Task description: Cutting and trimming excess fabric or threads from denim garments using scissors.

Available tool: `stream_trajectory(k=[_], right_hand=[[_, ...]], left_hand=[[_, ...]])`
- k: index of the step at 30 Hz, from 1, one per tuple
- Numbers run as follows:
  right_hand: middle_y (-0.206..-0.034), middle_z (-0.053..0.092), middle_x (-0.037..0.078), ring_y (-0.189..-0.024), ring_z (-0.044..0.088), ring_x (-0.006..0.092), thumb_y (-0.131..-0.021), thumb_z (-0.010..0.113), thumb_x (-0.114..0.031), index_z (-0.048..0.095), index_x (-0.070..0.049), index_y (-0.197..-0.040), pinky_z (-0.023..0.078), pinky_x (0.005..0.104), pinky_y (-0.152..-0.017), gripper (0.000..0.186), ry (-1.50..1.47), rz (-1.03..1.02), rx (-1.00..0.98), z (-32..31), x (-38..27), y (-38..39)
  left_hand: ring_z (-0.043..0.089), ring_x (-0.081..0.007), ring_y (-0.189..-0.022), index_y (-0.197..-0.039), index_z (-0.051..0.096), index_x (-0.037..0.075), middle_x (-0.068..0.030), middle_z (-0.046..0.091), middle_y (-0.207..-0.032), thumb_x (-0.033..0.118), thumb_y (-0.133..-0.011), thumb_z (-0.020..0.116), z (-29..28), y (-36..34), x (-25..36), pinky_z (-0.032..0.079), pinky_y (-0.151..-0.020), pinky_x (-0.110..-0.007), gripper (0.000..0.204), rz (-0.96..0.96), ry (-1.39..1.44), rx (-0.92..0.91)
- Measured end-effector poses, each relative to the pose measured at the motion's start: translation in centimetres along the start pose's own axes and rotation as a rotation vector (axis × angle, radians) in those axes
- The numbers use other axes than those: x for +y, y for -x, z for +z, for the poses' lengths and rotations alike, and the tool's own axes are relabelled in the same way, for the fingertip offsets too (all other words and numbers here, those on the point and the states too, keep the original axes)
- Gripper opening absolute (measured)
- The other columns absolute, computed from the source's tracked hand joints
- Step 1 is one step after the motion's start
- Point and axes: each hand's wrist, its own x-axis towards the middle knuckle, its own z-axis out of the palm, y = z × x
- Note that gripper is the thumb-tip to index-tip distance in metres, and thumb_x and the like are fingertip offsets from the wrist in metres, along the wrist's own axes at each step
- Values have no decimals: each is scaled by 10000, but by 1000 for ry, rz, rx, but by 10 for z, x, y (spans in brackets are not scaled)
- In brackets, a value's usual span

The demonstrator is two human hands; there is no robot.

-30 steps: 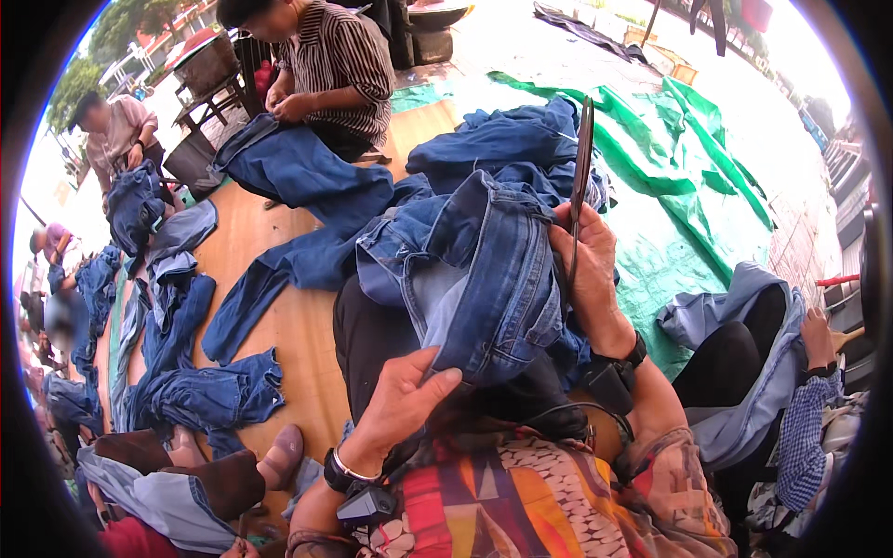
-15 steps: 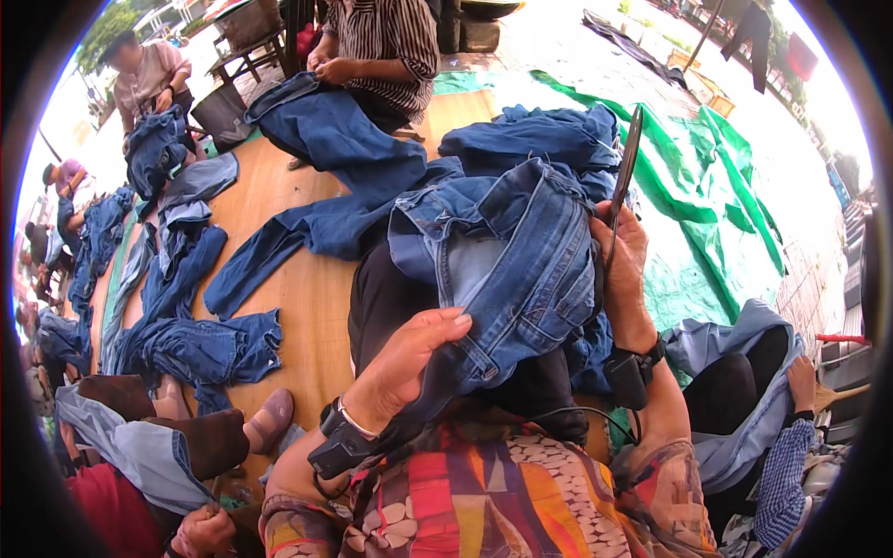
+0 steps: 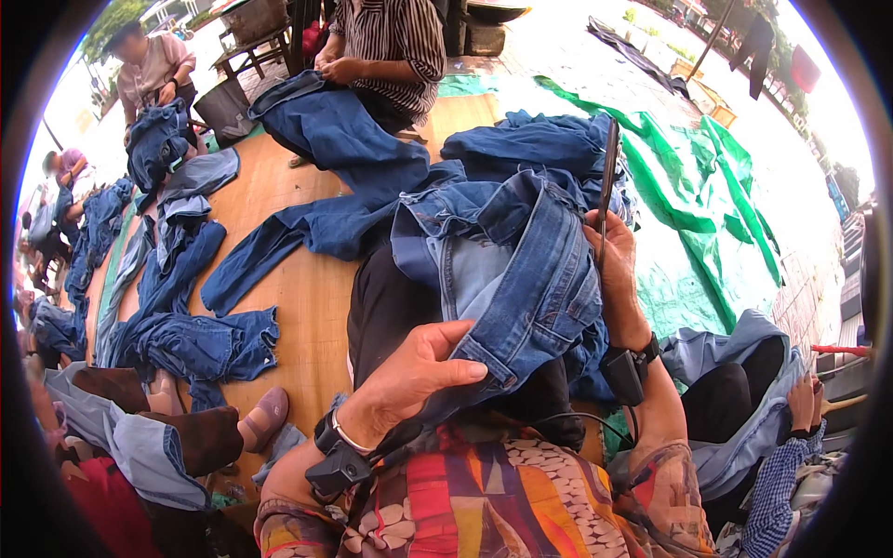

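A pair of blue jeans (image 3: 521, 270) lies bunched over my lap, waistband toward me. My left hand (image 3: 409, 377) grips the lower edge of the waistband, thumb on top of the denim. My right hand (image 3: 616, 270) is closed on a long thin dark tool (image 3: 608, 172) that points straight up, and it rests against the right side of the same jeans. Both wrists carry dark bands with small black devices.
More jeans (image 3: 195, 339) lie strewn over the wooden platform (image 3: 307, 298) at left. A person in a striped shirt (image 3: 391, 42) sits opposite handling jeans; others sit at far left. A green tarp (image 3: 716, 214) covers the ground at right. Another person's hand (image 3: 802, 400) is at lower right.
My left hand has slid up and closed on the waistband edge. The jeans have shifted slightly on my lap. My right hand keeps the tool upright.
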Motion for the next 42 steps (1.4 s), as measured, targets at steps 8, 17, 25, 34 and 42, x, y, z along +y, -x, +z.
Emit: stream_trajectory(k=[8,17,25,34,42], right_hand=[[-645,521,-42,-536,413,17,-744,703,-100,610,-32,-898,288,166,-492,193,174,72,5,-3,-59,24],[-836,621,74,-762,584,92,-766,657,34,543,-8,-901,471,215,-685,182,176,-88,-99,27,-112,100],[-859,638,129,-706,628,223,-562,741,23,542,-34,-828,483,272,-597,337,591,-574,-426,69,-78,125],[-708,600,62,-563,550,115,-654,721,29,573,-38,-824,436,237,-518,236,646,-469,-219,70,-87,120],[-702,583,51,-572,540,110,-650,731,30,564,-32,-823,430,233,-536,249,743,-589,-156,85,-84,87]], left_hand=[[635,-160,-879,-1152,524,-70,-117,643,-1008,-16,-769,624,-9,6,-8,505,-823,-280,399,64,91,120],[631,-148,-854,-1121,547,-52,-112,649,-976,2,-801,612,1,7,-9,511,-783,-262,331,93,97,143],[605,-82,-713,-956,597,-25,-55,656,-859,-13,-790,650,19,19,-18,499,-665,-206,175,344,-277,299],[585,-41,-757,-1100,570,-19,-1,630,-852,160,-890,566,14,14,13,474,-671,-175,276,198,-116,129],[585,-112,-907,-1071,588,-22,-61,631,-1017,65,-798,610,1,-20,62,465,-792,-233,287,242,-358,-58]])
